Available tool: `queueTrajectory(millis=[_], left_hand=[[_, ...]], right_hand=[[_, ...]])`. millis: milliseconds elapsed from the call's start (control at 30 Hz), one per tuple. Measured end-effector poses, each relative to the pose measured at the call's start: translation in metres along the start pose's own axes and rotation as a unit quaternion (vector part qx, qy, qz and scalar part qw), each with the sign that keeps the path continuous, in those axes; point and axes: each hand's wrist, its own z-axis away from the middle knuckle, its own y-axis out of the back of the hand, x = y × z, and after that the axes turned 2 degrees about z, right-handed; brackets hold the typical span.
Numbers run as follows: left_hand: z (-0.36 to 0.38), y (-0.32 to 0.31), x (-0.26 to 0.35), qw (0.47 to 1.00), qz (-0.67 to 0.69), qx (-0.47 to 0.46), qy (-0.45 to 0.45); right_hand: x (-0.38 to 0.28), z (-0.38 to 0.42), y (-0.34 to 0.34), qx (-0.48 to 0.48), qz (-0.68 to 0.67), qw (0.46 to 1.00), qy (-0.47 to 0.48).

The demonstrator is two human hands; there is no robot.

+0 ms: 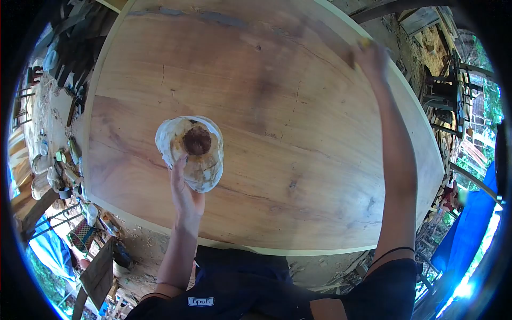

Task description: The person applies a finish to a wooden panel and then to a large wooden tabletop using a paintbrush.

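My left hand (185, 193) holds a white, stained shallow container (214, 166) over the near left part of a large wooden tabletop (320, 138). Its thumb lies over the rim, and the other fingers are hidden underneath. Inside the container is a dark reddish-brown substance (197, 141). At the far right edge of the tabletop, my right hand (372, 58) is smeared by motion. It appears closed around something with a yellowish bit showing, too blurred to name. Darker, damp-looking streaks run across the wood near the middle and far side.
A pale border (432, 138) runs around the tabletop. Wood scraps and clutter (66, 160) cover the ground at left. Dark metal frames (453, 96) stand at right, near a blue tarp (464, 224). A wooden board (97, 272) leans at the lower left.
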Motion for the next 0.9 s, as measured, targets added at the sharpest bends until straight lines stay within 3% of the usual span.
queueTrajectory(millis=[100,133,167,267,333,400,433,467,533,567,600,733,767,800,833,900], left_hand=[[0.004,-0.004,0.003,1.000,-0.007,-0.001,0.001],[0.006,-0.007,0.003,1.000,-0.008,0.001,0.003],[0.006,-0.008,0.002,1.000,-0.010,-0.004,0.001],[0.006,-0.014,0.002,1.000,-0.018,0.007,0.003],[0.008,-0.024,0.005,1.000,-0.014,-0.005,0.018],[0.007,-0.022,0.005,1.000,-0.015,0.000,0.023],[0.006,-0.020,0.004,1.000,-0.008,0.001,0.022],[0.005,-0.018,0.004,1.000,-0.004,0.005,0.025],[0.000,-0.014,0.003,0.999,-0.002,0.019,0.035],[-0.001,-0.015,0.003,0.999,0.001,0.023,0.037],[-0.002,-0.018,0.004,0.999,-0.006,0.027,0.040],[-0.003,-0.025,0.007,0.998,0.011,0.032,0.046],[-0.001,-0.024,0.008,0.998,0.011,0.033,0.048],[0.000,-0.025,0.008,0.998,0.011,0.036,0.045],[0.001,-0.025,0.009,0.998,0.010,0.039,0.041],[0.003,-0.023,0.008,0.998,0.008,0.046,0.041]], right_hand=[[-0.100,-0.023,0.029,0.003,-0.191,0.981,0.034],[-0.120,-0.055,0.026,-0.078,-0.216,0.972,-0.054],[-0.139,-0.079,-0.091,0.267,-0.406,0.874,0.013],[-0.179,-0.108,-0.078,0.256,-0.405,0.878,-0.011],[-0.178,-0.090,-0.010,-0.004,-0.462,0.885,-0.061],[-0.121,-0.113,-0.078,-0.091,-0.700,0.708,-0.020],[-0.084,-0.114,-0.064,-0.163,-0.635,0.746,-0.116],[-0.060,-0.087,-0.026,-0.105,-0.520,0.831,-0.170],[0.016,-0.046,0.002,-0.149,-0.638,0.741,-0.146],[0.054,-0.032,0.009,-0.146,-0.630,0.744,-0.168],[0.087,-0.025,0.005,-0.076,-0.628,0.735,-0.244],[0.181,-0.016,0.013,-0.061,-0.409,0.834,-0.364],[0.200,-0.022,0.009,-0.062,-0.408,0.835,-0.364],[0.216,-0.034,0.001,-0.108,-0.132,0.954,-0.248],[0.222,-0.045,-0.005,-0.143,0.158,0.972,-0.104],[0.166,-0.065,-0.008,-0.062,0.087,0.993,-0.054]])
